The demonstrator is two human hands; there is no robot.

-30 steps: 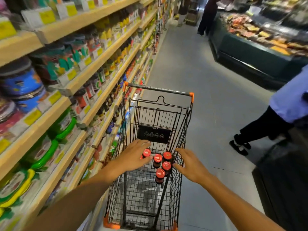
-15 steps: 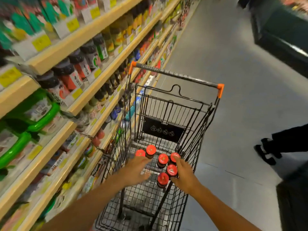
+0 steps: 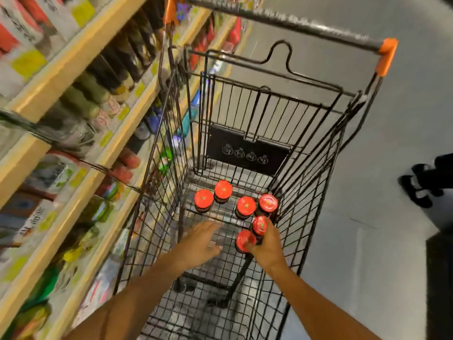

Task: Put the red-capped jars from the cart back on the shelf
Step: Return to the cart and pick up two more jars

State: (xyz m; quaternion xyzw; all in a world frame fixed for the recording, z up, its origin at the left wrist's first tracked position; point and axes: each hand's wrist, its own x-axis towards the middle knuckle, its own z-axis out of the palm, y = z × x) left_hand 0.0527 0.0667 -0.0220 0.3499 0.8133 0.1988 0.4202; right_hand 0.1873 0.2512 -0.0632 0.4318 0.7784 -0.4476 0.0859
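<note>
— Which step is this, from where you stand?

— The pick-up, I'd say. Both hands are down in the cart (image 3: pixel 247 99), and nothing has left it yet. Six red-capped jars (image 3: pixel 245 205) stand upright on the cart's wire floor, bunched toward its right wall, below the black placard on the far panel.

— And the hands?

— The right hand (image 3: pixel 266 246) is on the two jars nearest the person. Its grip closes round the near jar (image 3: pixel 259 225), and its fingers also touch the nearest cap (image 3: pixel 244 240) just beside it. Whether it truly holds both, I can't tell; the hand hides the glass.

— The left one?

— The left hand (image 3: pixel 201 244) hovers over bare wire to the left of those two jars, fingers spread wide, holding nothing. The four other jars sit further into the cart, well clear of it.

— So what does the next move ask for?

— A firm hold before lifting, I think, since the jars stand close and a bumped one could topple. Then up over the cart's left wall to the shelf (image 3: pixel 73 153) running alongside. The shelf is blurred, so the exact gap for them I can't make out.
</note>
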